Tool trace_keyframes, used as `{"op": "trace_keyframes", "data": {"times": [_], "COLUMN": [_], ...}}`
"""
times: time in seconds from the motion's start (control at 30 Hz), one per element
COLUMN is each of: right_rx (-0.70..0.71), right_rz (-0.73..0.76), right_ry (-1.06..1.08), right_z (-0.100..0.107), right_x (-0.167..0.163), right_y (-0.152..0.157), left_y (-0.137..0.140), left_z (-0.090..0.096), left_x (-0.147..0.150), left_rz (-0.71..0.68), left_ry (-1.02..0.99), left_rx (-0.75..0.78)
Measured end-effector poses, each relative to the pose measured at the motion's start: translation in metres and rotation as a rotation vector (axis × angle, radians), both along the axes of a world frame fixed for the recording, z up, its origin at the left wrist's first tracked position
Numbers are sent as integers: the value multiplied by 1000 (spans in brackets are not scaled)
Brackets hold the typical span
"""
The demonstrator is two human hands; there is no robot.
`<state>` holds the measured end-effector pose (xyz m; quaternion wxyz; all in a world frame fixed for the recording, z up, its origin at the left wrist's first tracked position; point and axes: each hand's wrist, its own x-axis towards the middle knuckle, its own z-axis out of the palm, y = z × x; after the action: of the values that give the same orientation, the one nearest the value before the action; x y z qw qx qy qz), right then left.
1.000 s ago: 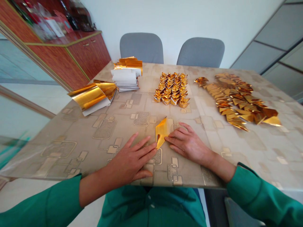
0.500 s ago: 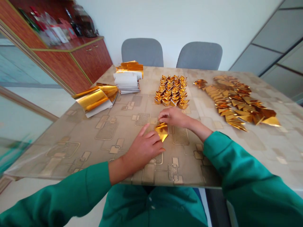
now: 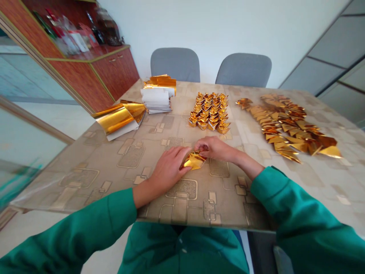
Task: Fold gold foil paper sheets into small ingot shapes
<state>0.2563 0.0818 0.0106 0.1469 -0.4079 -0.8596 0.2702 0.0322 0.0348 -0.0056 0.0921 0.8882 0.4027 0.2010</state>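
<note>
A folded piece of gold foil paper (image 3: pixel 194 161) lies on the patterned tablecloth in front of me, between both hands. My left hand (image 3: pixel 172 164) grips its left end, thumb at the near side and fingers at the far side. With thumb and fingers bent together, my right hand (image 3: pixel 214 148) pinches its upper right edge. Just beyond stand rows of small gold paper ingots (image 3: pixel 209 112). Parts of the foil are covered by my fingers.
To the left lie a curled gold sheet (image 3: pixel 116 121) and a stack of white-backed gold paper (image 3: pixel 156 99). Many folded gold pieces (image 3: pixel 288 127) spread over the right side. Two grey chairs (image 3: pixel 175 64) stand behind the table (image 3: pixel 94 167).
My left hand has closed from a spread pose onto the foil's left end. My right hand has come down onto its upper right edge. The foil now lies turned more sideways.
</note>
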Motion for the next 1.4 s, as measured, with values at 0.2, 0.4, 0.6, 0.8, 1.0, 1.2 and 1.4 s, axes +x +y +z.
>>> {"op": "trace_keyframes", "data": {"times": [0.2,0.4,0.6,0.8,1.0,1.2,1.4], "right_rx": [323,567,602,655,637,530,376], "right_rz": [43,55,230,303,255,172,78], "right_ry": [216,-38,-250,-273,-218,-135,-39], "right_z": [11,6,-8,-6,-11,-12,-13], "right_x": [12,21,25,30,27,22,15], "right_y": [-30,-62,-73,-75,-73,-63,-50], "left_y": [4,9,7,1,-5,-4,-1], "left_z": [7,12,5,-3,-8,-5,-1], "left_x": [4,15,7,-10,-13,-12,-8], "left_rz": [-56,-242,-435,-515,-504,-489,-477], "left_ry": [-148,127,235,215,248,161,41], "left_rx": [-26,325,213,215,217,209,173]}}
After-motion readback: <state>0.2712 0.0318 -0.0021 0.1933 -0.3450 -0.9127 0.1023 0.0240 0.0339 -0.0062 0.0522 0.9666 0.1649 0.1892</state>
